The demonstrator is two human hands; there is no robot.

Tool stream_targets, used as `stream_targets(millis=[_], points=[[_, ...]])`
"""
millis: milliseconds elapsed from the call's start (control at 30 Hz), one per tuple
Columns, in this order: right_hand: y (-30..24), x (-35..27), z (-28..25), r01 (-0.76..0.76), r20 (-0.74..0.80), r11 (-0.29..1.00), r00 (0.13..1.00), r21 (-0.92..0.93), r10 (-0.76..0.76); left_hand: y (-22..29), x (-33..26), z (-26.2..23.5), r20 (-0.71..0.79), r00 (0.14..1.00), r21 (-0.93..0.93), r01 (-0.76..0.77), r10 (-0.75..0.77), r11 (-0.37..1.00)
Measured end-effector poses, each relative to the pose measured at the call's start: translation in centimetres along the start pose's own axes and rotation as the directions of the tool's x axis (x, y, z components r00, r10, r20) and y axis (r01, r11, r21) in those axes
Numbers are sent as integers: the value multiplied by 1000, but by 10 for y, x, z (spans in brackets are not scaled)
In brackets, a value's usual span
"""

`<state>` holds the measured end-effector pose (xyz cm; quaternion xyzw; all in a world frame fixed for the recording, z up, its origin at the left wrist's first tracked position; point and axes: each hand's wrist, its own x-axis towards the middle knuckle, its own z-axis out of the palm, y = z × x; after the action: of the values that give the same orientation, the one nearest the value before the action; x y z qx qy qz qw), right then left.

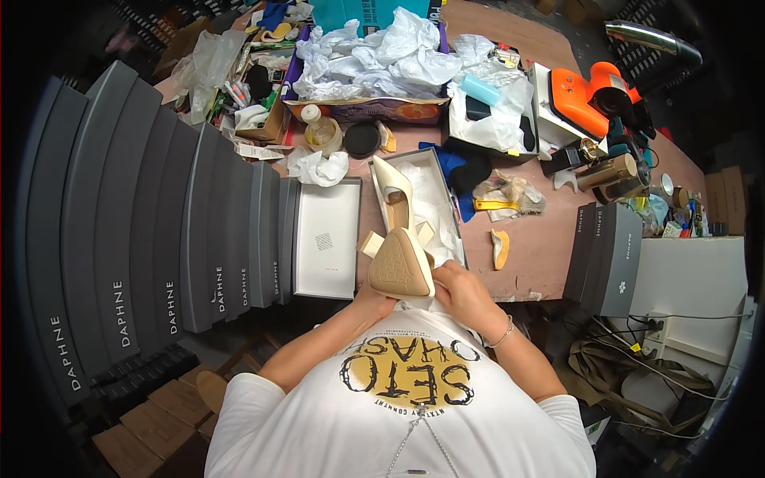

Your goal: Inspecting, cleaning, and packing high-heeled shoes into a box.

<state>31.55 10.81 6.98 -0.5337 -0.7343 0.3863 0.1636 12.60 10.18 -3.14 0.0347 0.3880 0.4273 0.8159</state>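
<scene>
A cream pointed-toe pump [398, 267] is held close to my chest, its tan sole facing up. My left hand [373, 304] grips it from below at the left, most of the fingers hidden behind the shoe. At its right edge my right hand [462, 291] has its fingers curled in; what they pinch is hidden. White paper shows between the hands. Just beyond, the matching pump [396, 179] lies over an open shoebox [458, 227] lined with white tissue paper [426, 187]. Cream block pieces, apparently heels, stick out on both sides of the held pump.
A shallow box lid [327, 263] lies at the left, beside a long row of grey shoeboxes [143, 215]. More grey boxes [602, 263] stand at the right. A yellow-handled brush [502, 205], a glass bottle [322, 134], a tissue-filled carton [366, 111] and an orange tool [582, 103] occupy the table.
</scene>
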Motion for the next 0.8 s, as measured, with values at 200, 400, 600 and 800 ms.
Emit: stream_targets(millis=[200, 400, 600, 800], points=[[1, 6, 16, 135, -105, 987, 984, -83, -144, 5, -3, 12, -65, 996, -72, 48, -53, 996], [23, 13, 29, 160, 132, 986, 979, -43, -153, 3, -10, 14, -66, 996, 30, 54, -52, 998], [-3, 14, 22, 28, -14, 989, 999, -147, -31, 7, -3, 10, 5, 1000, 11, 26, -26, 1000], [15, 11, 22, 148, 129, 989, 981, -11, -145, 6, -7, 11, -18, 999, -27, 51, -51, 998]])
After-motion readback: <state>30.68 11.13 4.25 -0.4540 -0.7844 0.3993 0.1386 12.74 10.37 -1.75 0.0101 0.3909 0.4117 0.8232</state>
